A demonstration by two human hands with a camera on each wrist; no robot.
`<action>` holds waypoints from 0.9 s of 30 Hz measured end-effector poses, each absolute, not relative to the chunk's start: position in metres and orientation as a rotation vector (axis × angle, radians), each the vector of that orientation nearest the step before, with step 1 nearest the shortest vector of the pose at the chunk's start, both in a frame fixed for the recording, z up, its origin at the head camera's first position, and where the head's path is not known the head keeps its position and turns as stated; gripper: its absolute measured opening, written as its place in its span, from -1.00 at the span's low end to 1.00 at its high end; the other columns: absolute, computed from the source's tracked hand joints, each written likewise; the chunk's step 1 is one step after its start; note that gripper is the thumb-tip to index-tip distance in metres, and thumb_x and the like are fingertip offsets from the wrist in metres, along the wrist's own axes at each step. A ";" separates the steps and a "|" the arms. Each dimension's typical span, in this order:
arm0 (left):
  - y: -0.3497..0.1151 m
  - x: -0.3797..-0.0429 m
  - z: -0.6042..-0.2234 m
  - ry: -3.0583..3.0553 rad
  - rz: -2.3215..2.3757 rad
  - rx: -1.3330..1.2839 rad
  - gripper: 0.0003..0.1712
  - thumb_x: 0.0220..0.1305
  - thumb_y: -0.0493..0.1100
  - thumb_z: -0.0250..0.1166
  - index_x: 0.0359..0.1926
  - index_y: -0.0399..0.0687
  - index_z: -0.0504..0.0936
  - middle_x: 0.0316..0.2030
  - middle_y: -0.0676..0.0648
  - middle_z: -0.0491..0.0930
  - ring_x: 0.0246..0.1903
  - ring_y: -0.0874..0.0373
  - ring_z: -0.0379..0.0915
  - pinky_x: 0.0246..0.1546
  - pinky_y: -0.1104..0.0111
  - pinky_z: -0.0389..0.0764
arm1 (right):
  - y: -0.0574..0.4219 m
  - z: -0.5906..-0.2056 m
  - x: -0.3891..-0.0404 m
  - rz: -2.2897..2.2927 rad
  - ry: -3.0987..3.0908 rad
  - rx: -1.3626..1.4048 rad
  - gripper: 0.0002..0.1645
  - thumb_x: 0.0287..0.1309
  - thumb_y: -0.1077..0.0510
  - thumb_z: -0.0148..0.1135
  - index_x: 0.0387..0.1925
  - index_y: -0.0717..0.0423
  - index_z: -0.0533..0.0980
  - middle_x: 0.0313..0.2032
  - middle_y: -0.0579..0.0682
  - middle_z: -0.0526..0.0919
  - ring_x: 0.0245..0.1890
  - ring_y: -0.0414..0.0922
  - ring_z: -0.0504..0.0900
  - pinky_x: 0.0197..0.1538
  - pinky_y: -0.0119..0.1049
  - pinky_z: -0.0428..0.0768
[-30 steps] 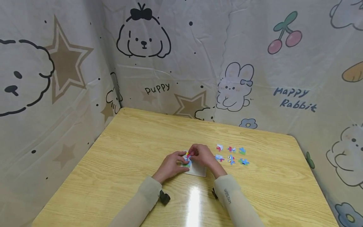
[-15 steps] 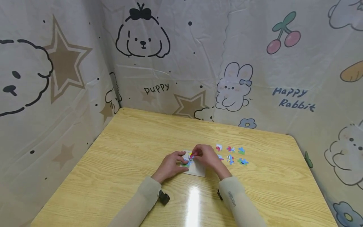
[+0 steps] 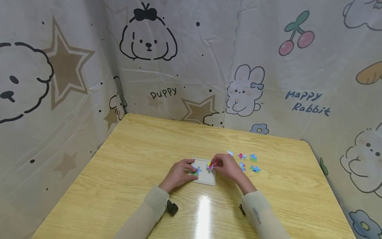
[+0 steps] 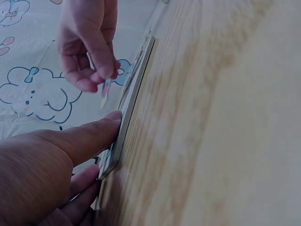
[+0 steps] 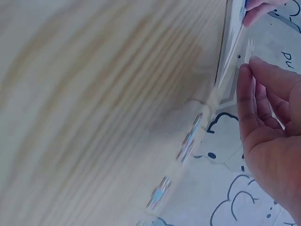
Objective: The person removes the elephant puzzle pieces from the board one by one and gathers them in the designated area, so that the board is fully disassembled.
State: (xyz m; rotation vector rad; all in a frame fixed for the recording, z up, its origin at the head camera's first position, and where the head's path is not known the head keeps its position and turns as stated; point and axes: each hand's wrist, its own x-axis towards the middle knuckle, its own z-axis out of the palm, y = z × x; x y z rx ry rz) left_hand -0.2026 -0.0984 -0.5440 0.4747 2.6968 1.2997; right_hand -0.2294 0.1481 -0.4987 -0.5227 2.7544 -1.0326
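Observation:
A thin pale puzzle board [image 3: 206, 179] lies flat on the table, with a blue and green puzzle piece [image 3: 196, 171] in its lower left part. My left hand [image 3: 179, 172] holds the board at its left side, thumb toward the near edge and fingers toward the far one. Over the board's right side, my right hand [image 3: 228, 167] pinches a puzzle piece [image 3: 210, 166] coloured red, yellow and white between thumb and fingertips. In the left wrist view that piece [image 4: 104, 94] hangs tilted above the board's surface [image 4: 134, 101].
To the right of the board, several loose puzzle pieces [image 3: 253, 157] lie in two rows on the wooden table [image 3: 143, 142], some partly hidden behind the right hand. A cartoon-printed curtain [image 3: 185, 66] hangs along the table's back and sides.
My right hand has moved right with its puzzle piece, from beside the left fingers to the board's right side, uncovering more of the board. The left hand has stayed at the board's left side.

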 end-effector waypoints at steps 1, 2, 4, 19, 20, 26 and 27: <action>-0.098 -0.203 -0.544 2.693 1.302 0.469 -0.70 0.13 -0.07 0.60 -0.12 -0.02 0.83 0.37 -0.08 0.52 0.42 -0.13 0.38 0.46 0.01 0.37 | 0.151 -0.499 -0.228 -1.025 2.757 -0.517 -0.87 0.22 0.38 0.40 -0.24 0.12 0.69 -0.34 -0.08 0.69 -0.30 -0.21 0.62 -0.11 -0.29 0.68; -0.099 -0.202 -0.544 2.690 1.305 0.466 -0.70 0.13 -0.07 0.60 -0.12 -0.03 0.83 0.37 -0.08 0.52 0.42 -0.14 0.38 0.46 0.00 0.37 | 0.154 -0.499 -0.227 -1.017 2.763 -0.518 -0.87 0.22 0.37 0.40 -0.24 0.12 0.68 -0.34 -0.08 0.68 -0.30 -0.21 0.62 -0.11 -0.29 0.67; -0.099 -0.202 -0.543 2.682 1.313 0.456 -0.70 0.13 -0.07 0.61 -0.12 -0.02 0.83 0.38 -0.07 0.52 0.43 -0.13 0.38 0.46 0.00 0.37 | 0.160 -0.498 -0.224 -1.011 2.771 -0.517 -0.86 0.22 0.37 0.39 -0.24 0.11 0.68 -0.34 -0.09 0.68 -0.30 -0.21 0.61 -0.12 -0.30 0.66; -0.099 -0.201 -0.542 2.624 1.366 0.421 -0.72 0.15 -0.07 0.59 -0.11 0.01 0.84 0.41 -0.02 0.49 0.47 -0.10 0.32 0.48 0.01 0.34 | 0.204 -0.493 -0.206 -1.011 2.803 -0.493 -0.87 0.19 0.38 0.41 -0.27 0.13 0.67 -0.36 -0.07 0.66 -0.33 -0.19 0.58 -0.20 -0.38 0.62; -0.099 -0.201 -0.542 2.623 1.367 0.421 -0.71 0.15 -0.07 0.59 -0.10 0.01 0.84 0.41 -0.02 0.49 0.47 -0.10 0.32 0.48 0.01 0.34 | 0.206 -0.493 -0.206 -1.013 2.800 -0.486 -0.87 0.19 0.38 0.41 -0.27 0.13 0.67 -0.36 -0.07 0.66 -0.33 -0.19 0.58 -0.20 -0.38 0.62; -0.099 -0.201 -0.542 2.623 1.379 0.425 -0.71 0.13 -0.09 0.60 -0.10 0.00 0.84 0.41 -0.04 0.50 0.47 -0.10 0.33 0.47 0.01 0.35 | 0.214 -0.497 -0.203 -1.016 2.776 -0.457 -0.86 0.20 0.38 0.41 -0.27 0.11 0.66 -0.36 -0.08 0.65 -0.32 -0.19 0.56 -0.21 -0.42 0.61; -0.099 -0.200 -0.542 2.621 1.382 0.424 -0.71 0.13 -0.09 0.60 -0.10 0.00 0.84 0.41 -0.04 0.49 0.47 -0.10 0.33 0.47 0.01 0.35 | 0.215 -0.497 -0.203 -1.017 2.770 -0.455 -0.86 0.20 0.39 0.41 -0.27 0.12 0.66 -0.36 -0.08 0.65 -0.32 -0.19 0.56 -0.22 -0.42 0.60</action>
